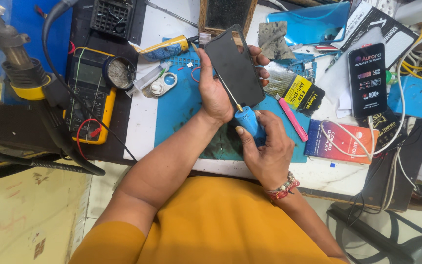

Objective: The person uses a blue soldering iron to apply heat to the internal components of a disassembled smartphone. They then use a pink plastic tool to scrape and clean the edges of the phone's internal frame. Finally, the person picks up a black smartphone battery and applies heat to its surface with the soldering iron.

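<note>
Two hands: left grips phone, right screwdriver.

Black phone screen held upright at centre; grey meter display at left. Right of it, black-and-yellow pouch, tall black box, flat red-and-blue box near the table edge.
</note>
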